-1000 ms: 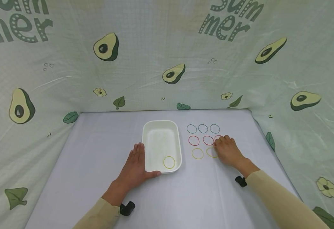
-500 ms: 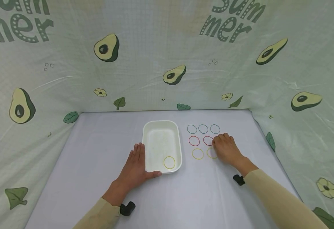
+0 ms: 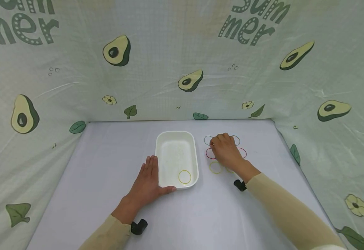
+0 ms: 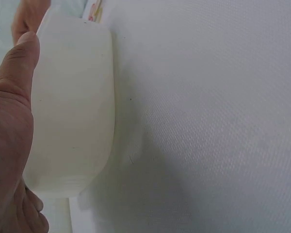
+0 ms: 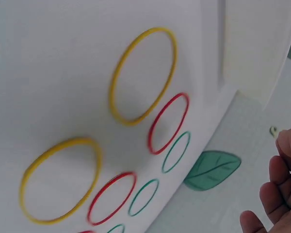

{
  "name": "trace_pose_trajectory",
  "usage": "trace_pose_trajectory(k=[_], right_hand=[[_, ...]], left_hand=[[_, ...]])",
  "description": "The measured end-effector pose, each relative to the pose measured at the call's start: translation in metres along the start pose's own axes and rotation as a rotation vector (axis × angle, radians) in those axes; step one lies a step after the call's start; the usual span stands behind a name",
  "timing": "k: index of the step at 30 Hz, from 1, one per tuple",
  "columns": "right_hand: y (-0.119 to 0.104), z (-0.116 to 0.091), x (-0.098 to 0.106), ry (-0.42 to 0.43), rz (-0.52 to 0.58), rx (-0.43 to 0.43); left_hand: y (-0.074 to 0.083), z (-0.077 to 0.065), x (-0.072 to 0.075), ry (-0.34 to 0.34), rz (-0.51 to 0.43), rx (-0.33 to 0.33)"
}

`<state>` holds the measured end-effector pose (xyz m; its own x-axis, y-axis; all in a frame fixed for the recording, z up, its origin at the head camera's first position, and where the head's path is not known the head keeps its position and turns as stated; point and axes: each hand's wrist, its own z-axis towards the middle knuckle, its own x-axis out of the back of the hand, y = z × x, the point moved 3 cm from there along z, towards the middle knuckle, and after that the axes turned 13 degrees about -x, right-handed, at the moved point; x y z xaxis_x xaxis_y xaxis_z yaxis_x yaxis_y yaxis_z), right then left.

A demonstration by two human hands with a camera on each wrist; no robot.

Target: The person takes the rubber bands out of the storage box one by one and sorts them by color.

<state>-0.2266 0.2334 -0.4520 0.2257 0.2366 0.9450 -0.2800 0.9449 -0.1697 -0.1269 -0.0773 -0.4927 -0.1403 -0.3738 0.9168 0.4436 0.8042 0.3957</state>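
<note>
My left hand point(image 3: 145, 184) lies flat along the left side of a white plastic tray point(image 3: 172, 149), its thumb at the near edge; its wrist view shows the thumb against the tray wall point(image 4: 75, 107). One yellow rubber band point(image 3: 191, 177) lies in the tray's near right corner. Over rows of rubber bands right of the tray hovers my right hand point(image 3: 227, 149), fingers loosely curled, nothing visible between them. In the right wrist view, two yellow bands point(image 5: 175, 58), red bands point(image 5: 186, 108) and green bands point(image 5: 188, 138) lie flat; the frame's bottom edge cuts some off.
A white cloth covers the table point(image 3: 107, 149). Pale green hanging cloth point(image 3: 150, 69) printed with avocados and leaves rises along the back and both sides. Black wrist cameras point(image 3: 139, 227) sit below both hands.
My right hand has moved left and away from me, off the right end of the red row. The rightmost red band now shows whole. The left hand and tray stay put.
</note>
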Motion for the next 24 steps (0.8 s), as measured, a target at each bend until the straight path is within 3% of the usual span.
trace_pose_trajectory(k=[4, 11, 17, 24], right_hand=[[-0.036, 0.009, -0.002, -0.022, -0.003, 0.071], [-0.086, 0.009, -0.013, -0.009, -0.043, 0.300], [-0.103, 0.004, -0.025, 0.022, -0.116, 0.470], [-0.108, 0.000, -0.029, 0.016, -0.146, 0.547]], left_hand=[[0.000, -0.001, 0.000, 0.008, 0.009, -0.003], [-0.001, -0.001, -0.001, 0.004, 0.049, -0.015], [0.001, -0.001, 0.000, 0.023, 0.057, -0.027], [0.001, 0.000, 0.001, 0.014, 0.056, -0.023]])
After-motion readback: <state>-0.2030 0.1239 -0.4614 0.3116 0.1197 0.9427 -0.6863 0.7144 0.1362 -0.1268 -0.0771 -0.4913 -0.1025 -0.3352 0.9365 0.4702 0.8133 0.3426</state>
